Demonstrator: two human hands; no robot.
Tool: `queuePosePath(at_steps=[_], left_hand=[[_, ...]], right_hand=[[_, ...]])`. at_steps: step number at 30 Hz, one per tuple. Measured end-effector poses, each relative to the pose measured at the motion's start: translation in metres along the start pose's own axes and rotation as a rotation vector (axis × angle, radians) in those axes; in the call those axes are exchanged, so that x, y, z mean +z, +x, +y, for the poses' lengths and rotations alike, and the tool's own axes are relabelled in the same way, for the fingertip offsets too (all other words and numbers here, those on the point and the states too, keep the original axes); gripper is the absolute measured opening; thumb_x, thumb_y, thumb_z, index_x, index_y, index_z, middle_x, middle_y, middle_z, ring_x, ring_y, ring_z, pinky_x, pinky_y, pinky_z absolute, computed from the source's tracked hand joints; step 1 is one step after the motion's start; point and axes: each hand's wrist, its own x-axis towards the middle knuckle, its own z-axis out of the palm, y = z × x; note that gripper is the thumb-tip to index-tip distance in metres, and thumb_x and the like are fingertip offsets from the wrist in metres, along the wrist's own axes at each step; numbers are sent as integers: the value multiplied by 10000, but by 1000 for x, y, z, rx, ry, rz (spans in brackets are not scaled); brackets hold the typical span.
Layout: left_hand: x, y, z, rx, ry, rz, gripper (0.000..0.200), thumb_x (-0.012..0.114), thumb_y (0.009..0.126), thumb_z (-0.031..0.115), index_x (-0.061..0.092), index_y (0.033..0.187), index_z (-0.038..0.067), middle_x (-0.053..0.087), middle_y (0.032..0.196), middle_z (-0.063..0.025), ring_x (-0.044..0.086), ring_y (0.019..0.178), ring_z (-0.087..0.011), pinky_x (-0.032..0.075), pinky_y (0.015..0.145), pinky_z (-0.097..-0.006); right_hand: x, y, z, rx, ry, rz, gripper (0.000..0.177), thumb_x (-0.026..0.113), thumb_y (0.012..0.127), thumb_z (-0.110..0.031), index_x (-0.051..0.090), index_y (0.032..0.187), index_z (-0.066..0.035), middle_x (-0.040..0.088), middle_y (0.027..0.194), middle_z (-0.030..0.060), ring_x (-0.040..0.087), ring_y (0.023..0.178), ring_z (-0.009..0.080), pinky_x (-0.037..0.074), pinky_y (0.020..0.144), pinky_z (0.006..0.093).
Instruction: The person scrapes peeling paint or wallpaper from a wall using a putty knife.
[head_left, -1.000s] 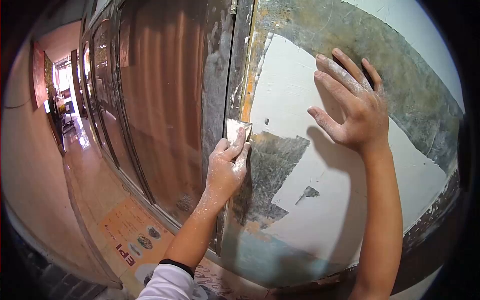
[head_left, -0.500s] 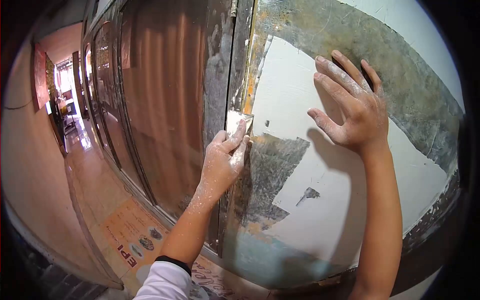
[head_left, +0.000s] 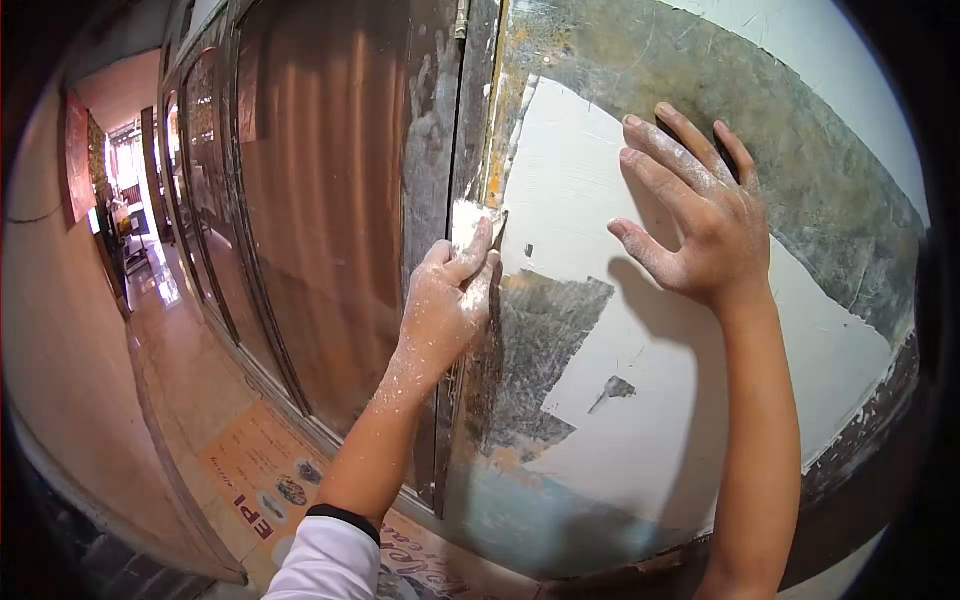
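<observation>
My left hand (head_left: 447, 295), dusted with white, grips a small scraper (head_left: 478, 228) loaded with white putty. The scraper's edge is at the left border of the wall panel, beside the dark door frame (head_left: 427, 150). Its handle is hidden in my fingers. My right hand (head_left: 710, 215) has its fingers spread against the panel, holding nothing. White putty (head_left: 570, 150) covers a large part of the grey, stained panel (head_left: 830, 190), with a bare grey patch (head_left: 548, 340) between the coated areas.
Glazed door panels with a brown curtain (head_left: 320, 180) stand on the left. A tiled corridor (head_left: 175, 330) runs back to a bright opening. An orange printed banner (head_left: 262, 470) lies on the floor below. A hinge (head_left: 461, 20) sits high on the frame.
My left hand and the scraper have moved slightly up the panel's left border, and the scraper's blade looks turned more edge-on. My right hand keeps its place on the panel. The view has shifted slightly.
</observation>
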Motion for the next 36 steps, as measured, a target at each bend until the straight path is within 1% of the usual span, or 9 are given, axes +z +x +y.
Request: queuePosePath(at_steps=[2, 9, 11, 15, 17, 22, 31, 33, 36], left_hand=[[1, -1, -5, 9, 1, -3, 431, 697, 1007, 175, 642, 1434, 146, 433, 773, -92, 452, 696, -191, 427, 670, -326], [-2, 9, 7, -2, 36, -3, 421, 682, 1013, 156, 642, 1432, 138, 446, 769, -94, 456, 693, -194, 424, 670, -322], [-1, 6, 1, 18, -13, 7, 417, 679, 1015, 163, 644, 1430, 131, 444, 768, -94, 460, 696, -186, 424, 670, -327], [-3, 11, 8, -34, 1, -10, 417, 679, 1021, 161, 640, 1435, 144, 445, 771, -89, 460, 702, -178, 433, 681, -321], [-4, 18, 10, 11, 57, 5, 423, 683, 1017, 158, 636, 1437, 136, 446, 773, -87, 459, 703, -176, 433, 681, -318], [-3, 16, 6, 9, 23, -13, 428, 677, 1021, 173, 631, 1446, 169, 429, 773, -88, 447, 701, -180, 428, 682, -324], [-6, 27, 8, 51, 34, -15, 429, 678, 1022, 182, 629, 1448, 169, 427, 775, -95, 447, 706, -192, 433, 698, -327], [-8, 37, 15, 62, 98, -4, 435, 672, 1024, 178, 621, 1456, 172, 419, 773, -88, 440, 714, -190, 433, 704, -324], [-9, 35, 14, 54, 65, -13, 430, 674, 1023, 176, 626, 1451, 168, 423, 771, -85, 442, 716, -188, 434, 706, -325]], right_hand=[[1, 0, 0, -2, -4, 6, 456, 805, 836, -487, 762, 1204, -220, 645, 1452, -78, 499, 1440, 161, 275, 1267, 456], [1, 1, -1, 0, -2, 11, 466, 804, 832, -497, 762, 1202, -218, 651, 1442, -73, 510, 1429, 171, 278, 1265, 456], [1, 0, -1, -2, -4, 17, 463, 806, 831, -488, 762, 1204, -218, 650, 1442, -73, 510, 1429, 174, 277, 1266, 456], [1, 0, -1, -2, 4, 10, 457, 795, 842, -500, 761, 1204, -223, 645, 1449, -73, 507, 1431, 167, 276, 1266, 454], [2, 0, -1, -4, -14, 17, 453, 790, 848, -505, 762, 1203, -225, 646, 1448, -70, 505, 1432, 171, 278, 1263, 453], [1, 0, -1, 10, 13, 18, 446, 788, 849, -500, 766, 1193, -217, 650, 1442, -74, 505, 1432, 166, 273, 1266, 447], [2, -1, 0, 17, 3, 20, 452, 774, 859, -519, 769, 1195, -216, 648, 1445, -81, 508, 1431, 165, 272, 1268, 452], [2, 0, 0, 4, -1, 24, 460, 776, 855, -524, 767, 1196, -215, 647, 1446, -83, 509, 1431, 165, 272, 1268, 451], [2, 0, 0, 9, 8, 22, 459, 778, 853, -517, 766, 1197, -213, 654, 1438, -78, 510, 1430, 167, 271, 1268, 453]])
